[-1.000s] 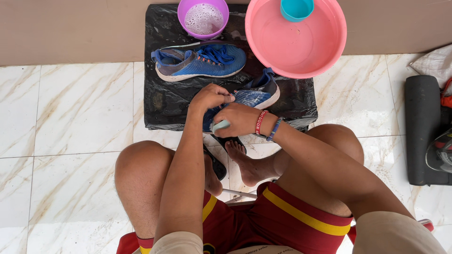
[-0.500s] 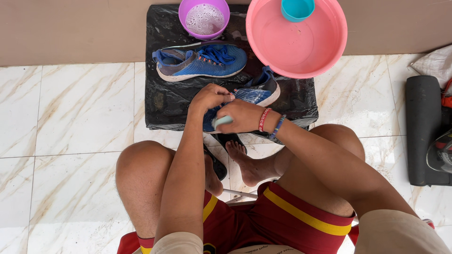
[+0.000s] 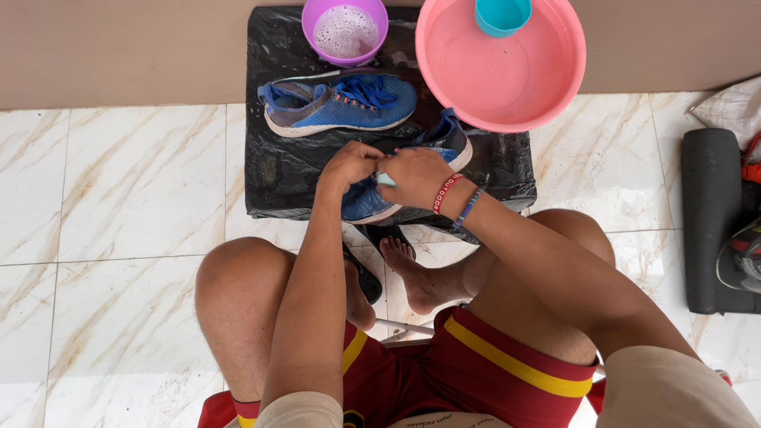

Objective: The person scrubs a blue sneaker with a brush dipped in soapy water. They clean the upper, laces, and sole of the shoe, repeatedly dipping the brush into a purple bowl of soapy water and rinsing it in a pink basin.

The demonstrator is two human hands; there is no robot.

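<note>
I sit over a black plastic sheet [image 3: 285,170] on the floor. My left hand [image 3: 349,166] grips the toe end of a blue shoe [image 3: 444,143] that lies tilted on the sheet. Against that shoe my right hand [image 3: 416,174] presses a small pale teal brush [image 3: 385,180], of which only the tip shows between the hands. Red and blue bracelets circle the right wrist. A second blue shoe [image 3: 341,105] with blue laces and a white sole lies on its side farther back.
A purple bowl of soapy foam [image 3: 345,32] and a pink basin [image 3: 499,67] holding a teal cup [image 3: 502,14] stand at the back. A dark roll [image 3: 709,214] lies at right. White marble tiles surround the sheet; my bare foot [image 3: 408,269] rests below it.
Both hands have shifted slightly along the shoe, the right hand moving with the brush. The rest stays put.
</note>
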